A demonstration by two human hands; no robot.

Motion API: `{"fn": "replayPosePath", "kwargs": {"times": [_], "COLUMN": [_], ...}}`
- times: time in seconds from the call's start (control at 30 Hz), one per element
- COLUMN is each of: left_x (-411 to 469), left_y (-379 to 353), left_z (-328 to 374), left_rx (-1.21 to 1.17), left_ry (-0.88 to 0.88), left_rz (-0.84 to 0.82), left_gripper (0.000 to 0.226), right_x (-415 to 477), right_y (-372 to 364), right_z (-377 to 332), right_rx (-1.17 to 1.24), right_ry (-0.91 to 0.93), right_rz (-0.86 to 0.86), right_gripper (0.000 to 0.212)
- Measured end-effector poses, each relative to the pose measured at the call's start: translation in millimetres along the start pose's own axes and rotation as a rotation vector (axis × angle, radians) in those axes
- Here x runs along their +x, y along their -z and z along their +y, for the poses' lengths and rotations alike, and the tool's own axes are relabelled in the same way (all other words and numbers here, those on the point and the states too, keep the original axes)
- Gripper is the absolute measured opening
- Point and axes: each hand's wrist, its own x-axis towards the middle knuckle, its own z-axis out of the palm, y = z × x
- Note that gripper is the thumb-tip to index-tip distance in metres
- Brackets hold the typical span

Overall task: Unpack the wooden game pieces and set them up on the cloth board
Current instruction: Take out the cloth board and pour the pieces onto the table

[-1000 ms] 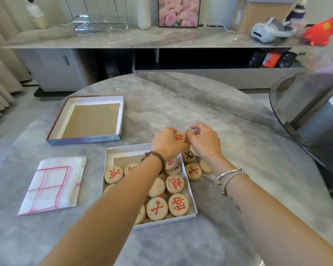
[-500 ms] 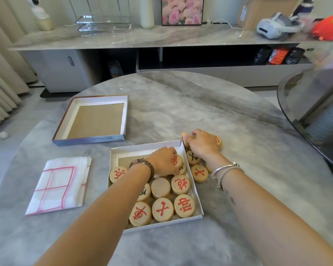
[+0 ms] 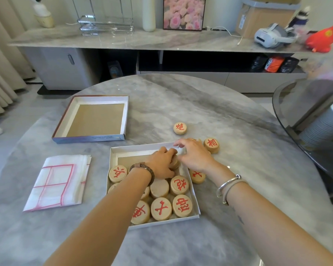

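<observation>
Most of the wooden xiangqi pieces (image 3: pixel 161 208) are kept in the open box (image 3: pixel 138 148) on the marble surface (image 3: pixel 238 121). In the far right corner of the box, a few stacked pieces are gripped by the curled fingers of the left hand (image 3: pixel 162 164). The right hand (image 3: pixel 195 155) is held over the same corner with bent fingers; whether anything is pinched cannot be told. Three loose pieces (image 3: pixel 211 144) are laid right of and beyond the box. The folded cloth board (image 3: pixel 58 181) is placed left of the box.
</observation>
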Motion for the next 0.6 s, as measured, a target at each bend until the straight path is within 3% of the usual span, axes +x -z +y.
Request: {"fn": "replayPosePath", "kwargs": {"times": [0.1, 0.2, 0.3, 0.43, 0.5, 0.6], "left_x": [-1.4, -4.3, -5.5, -4.5, -2.7, 1.0], "left_y": [4.8, 5.9, 5.7, 13.5, 24.5, 46.4], "left_z": [-5.7, -7.9, -7.5, -11.5, -16.7, -24.0], "left_rx": [-0.005, 0.008, 0.034, -0.046, -0.149, -0.446], "left_ry": [0.05, 0.112, 0.114, 0.163, 0.193, 0.229], "left_rz": [-0.028, 0.002, 0.046, 0.068, 0.074, 0.175], "left_gripper": [0.086, 0.087, 0.07, 0.055, 0.047, 0.018], "right_x": [0.3, 2.1, 3.5, 6.5, 9.8, 16.5], "right_y": [-5.4, -11.5, -20.9, -27.6, -23.1, -10.2], "right_z": [-2.9, -8.4, -9.0, -9.6, -10.9, -9.6], "right_rx": [0.066, -0.13, -0.366, -0.446, -0.353, -0.022], "right_ry": [0.011, 0.018, 0.041, 0.052, 0.041, -0.009], "right_rz": [-0.177, -0.193, -0.166, -0.119, -0.087, -0.013], "right_gripper": [0.062, 0.076, 0.07, 0.051, 0.045, 0.039]}}
